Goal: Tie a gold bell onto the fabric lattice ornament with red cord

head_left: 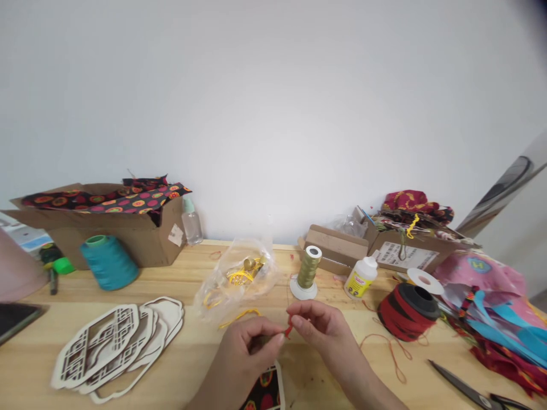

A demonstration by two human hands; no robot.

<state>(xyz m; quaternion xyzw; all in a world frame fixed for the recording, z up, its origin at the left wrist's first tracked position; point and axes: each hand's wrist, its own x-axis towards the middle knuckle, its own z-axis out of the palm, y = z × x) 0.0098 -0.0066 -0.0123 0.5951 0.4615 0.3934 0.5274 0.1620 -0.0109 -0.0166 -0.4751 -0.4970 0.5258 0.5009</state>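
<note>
Between my two hands, at the front middle of the table, is a short piece of red cord (289,330). My left hand (250,344) pinches it between thumb and forefinger. My right hand (318,327) grips the other part of it close by, fingertips nearly touching those of the left. Below the hands lies a white-edged panel with dark patterned fabric (265,393), partly hidden by my left hand. A spool of red cord (408,313) stands to the right, with loose red cord trailing over the table beside my right forearm.
Ahead stand an olive thread spool (309,270), a glue bottle (361,279) and a plastic bag with yellow cord (239,273). White cut-out panels (102,347), a teal thread cone (109,265) and a fabric-filled box (123,233) are left. Scissors (465,384) and fabrics (499,319) lie right.
</note>
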